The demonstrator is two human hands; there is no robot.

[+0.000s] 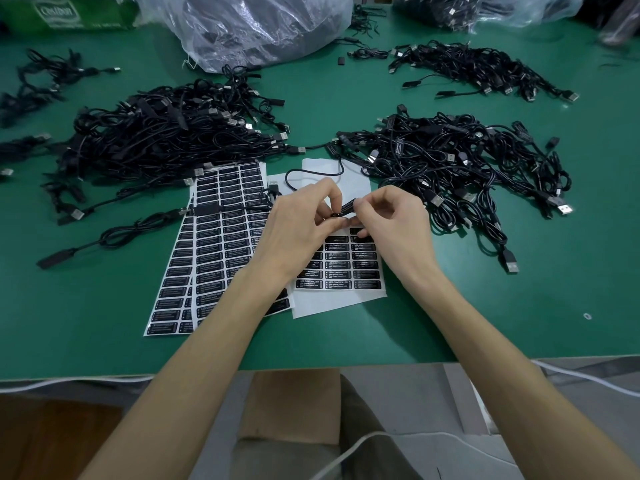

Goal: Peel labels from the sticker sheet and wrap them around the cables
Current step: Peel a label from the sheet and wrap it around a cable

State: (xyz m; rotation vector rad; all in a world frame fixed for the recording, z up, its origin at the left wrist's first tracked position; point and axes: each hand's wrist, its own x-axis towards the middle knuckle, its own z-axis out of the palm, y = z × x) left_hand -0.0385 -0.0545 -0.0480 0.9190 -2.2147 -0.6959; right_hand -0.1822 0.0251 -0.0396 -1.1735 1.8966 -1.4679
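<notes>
The left hand (301, 226) and right hand (394, 220) are pinching the cable's black controller block (344, 209) over the part-used sticker sheet (339, 303), its long axis running 8-to-2 o'clock, each clamping its nearer end.

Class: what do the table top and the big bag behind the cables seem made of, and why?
Table top: probably a matte green rubber or vinyl mat; flat, even, little glare. Bag: thin clear plastic film; crinkled, shiny, contents show through.

Black cables (166, 140), black-on-white labels (221, 244), green table (450, 323)
</notes>
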